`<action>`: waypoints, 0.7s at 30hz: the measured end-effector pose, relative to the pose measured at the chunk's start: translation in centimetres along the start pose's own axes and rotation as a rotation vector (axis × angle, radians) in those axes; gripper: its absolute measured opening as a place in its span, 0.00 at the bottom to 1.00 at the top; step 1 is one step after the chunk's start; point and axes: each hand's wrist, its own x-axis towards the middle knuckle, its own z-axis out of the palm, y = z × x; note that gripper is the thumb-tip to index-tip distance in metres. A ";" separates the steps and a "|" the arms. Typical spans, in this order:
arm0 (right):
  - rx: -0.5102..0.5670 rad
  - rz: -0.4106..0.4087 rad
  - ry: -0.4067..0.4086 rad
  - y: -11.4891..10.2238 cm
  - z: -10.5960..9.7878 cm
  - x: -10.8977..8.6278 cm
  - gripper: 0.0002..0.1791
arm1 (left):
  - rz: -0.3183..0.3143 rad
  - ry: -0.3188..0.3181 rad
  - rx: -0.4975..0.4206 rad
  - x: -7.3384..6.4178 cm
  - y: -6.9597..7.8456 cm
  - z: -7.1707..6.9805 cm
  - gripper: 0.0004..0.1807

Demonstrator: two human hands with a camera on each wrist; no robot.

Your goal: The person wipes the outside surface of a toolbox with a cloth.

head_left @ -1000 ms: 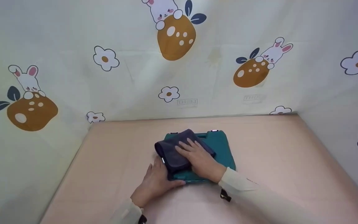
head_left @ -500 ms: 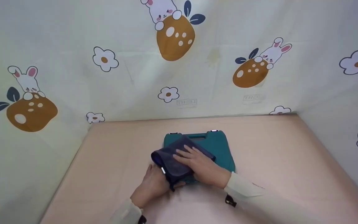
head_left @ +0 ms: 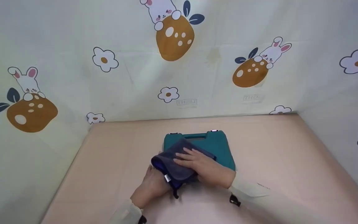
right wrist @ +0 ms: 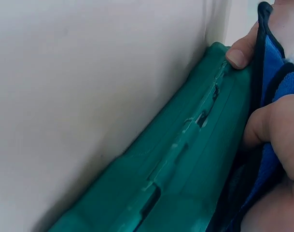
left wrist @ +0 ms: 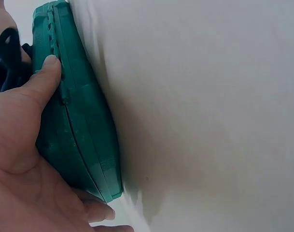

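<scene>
A green plastic tool case (head_left: 222,144) lies flat on the table, its handle toward the back. My left hand (head_left: 152,184) holds its near left corner; in the left wrist view the thumb (left wrist: 46,79) presses the seam of the case (left wrist: 91,121) and the fingers reach along another side. Across the lid lies a folded dark grey cloth (head_left: 168,158) with a blue inside and a white tag. My right hand (head_left: 211,170) spreads its fingers over the cloth. The right wrist view shows its bent thumb (right wrist: 274,121) at the edge of the cloth (right wrist: 268,166).
The pale pink tabletop (head_left: 113,149) extends around the case. Behind and at both sides stand pale curtain walls (head_left: 129,77) printed with rabbits and flowers. A black strap (head_left: 235,199) shows at the right sleeve.
My right hand has drawn the cloth toward me, so that the handle side of the lid shows and the cloth overhangs the near edge. My left hand stays at the corner, now partly covered.
</scene>
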 end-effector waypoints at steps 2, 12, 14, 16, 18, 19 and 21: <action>0.009 -0.013 -0.009 0.1 -0.2 -0.3 0.52 | -0.009 -0.005 -0.001 0.0 0.0 0.0 0.53; 0.086 -0.054 -0.037 1.7 -1.0 -1.6 0.46 | -0.095 -0.023 -0.048 0.1 0.4 0.2 0.56; 0.099 -0.061 -0.035 2.0 -1.1 -1.9 0.44 | -0.112 -0.020 -0.074 0.2 0.5 0.2 0.60; 0.105 -0.066 -0.032 2.2 -1.2 -2.1 0.44 | -0.120 -0.013 -0.097 0.2 0.5 0.2 0.63; 0.109 -0.069 -0.026 2.5 -1.3 -2.4 0.44 | -0.123 -0.006 -0.121 0.2 0.3 0.2 0.66; 0.112 -0.069 -0.024 2.6 -1.4 -2.5 0.44 | -0.122 -0.001 -0.129 0.2 0.3 0.2 0.67; 0.120 -0.071 -0.016 2.8 -1.5 -2.7 0.42 | -0.114 0.003 -0.140 0.1 0.1 0.2 0.69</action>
